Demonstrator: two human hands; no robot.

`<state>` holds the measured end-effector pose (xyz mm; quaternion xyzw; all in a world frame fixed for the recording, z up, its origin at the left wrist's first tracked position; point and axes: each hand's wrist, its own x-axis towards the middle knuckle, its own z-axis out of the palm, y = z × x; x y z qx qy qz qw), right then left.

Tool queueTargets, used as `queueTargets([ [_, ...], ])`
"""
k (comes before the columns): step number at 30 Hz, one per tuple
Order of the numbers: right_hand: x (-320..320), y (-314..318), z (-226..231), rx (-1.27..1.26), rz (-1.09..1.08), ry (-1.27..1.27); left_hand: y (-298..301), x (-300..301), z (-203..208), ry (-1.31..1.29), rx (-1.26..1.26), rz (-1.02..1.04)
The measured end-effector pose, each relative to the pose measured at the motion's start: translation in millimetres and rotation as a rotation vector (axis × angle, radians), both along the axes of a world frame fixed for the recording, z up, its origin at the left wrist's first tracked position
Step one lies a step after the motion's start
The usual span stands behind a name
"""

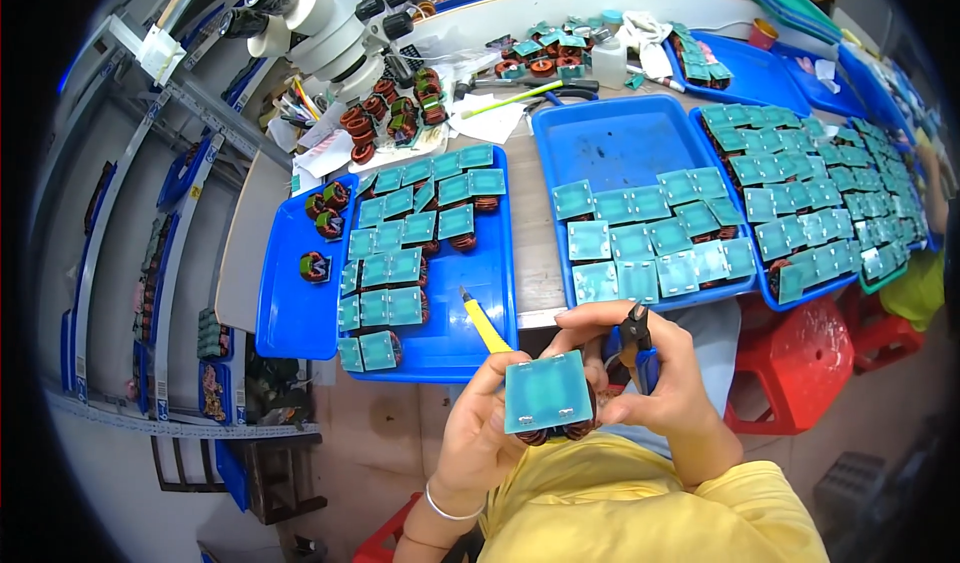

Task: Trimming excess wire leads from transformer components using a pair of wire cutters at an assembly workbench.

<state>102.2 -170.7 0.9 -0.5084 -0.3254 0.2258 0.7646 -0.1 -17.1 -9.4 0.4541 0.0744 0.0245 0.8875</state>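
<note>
Just above my lap, my left hand (482, 418) is closed on a wire-wound coil with a square green circuit board (547, 393) on its top. Dark copper windings (555, 432) show under the board's near edge. A yellow-handled tool with a thin metal tip (485, 323) sticks up from the fingers of that same hand, over the blue tray; its exact kind I cannot make out. My right hand (675, 373) is closed round small cutting pliers (638, 348) with black jaws and blue handles, jaws upward. Its fingers reach to the coil's right side, partly hidden behind the board.
Blue trays holding board-topped coils stand ahead: one at left (490, 303), one at centre (600, 138), more at right. A smaller tray (290, 323) holds several bare coils. A microscope (320, 28) stands far left, shelving (150, 213) beside it, red stools (795, 353) at right.
</note>
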Motion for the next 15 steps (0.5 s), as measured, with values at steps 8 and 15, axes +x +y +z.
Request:
queueTargets([
  [8,2,7,2,0.037,0.089,0.189,-12,3,6,0.075,-0.243,-0.093],
  [15,0,4,2,0.011,0.004,-0.068,-5,-3,-1,0.163,-0.141,-0.098],
])
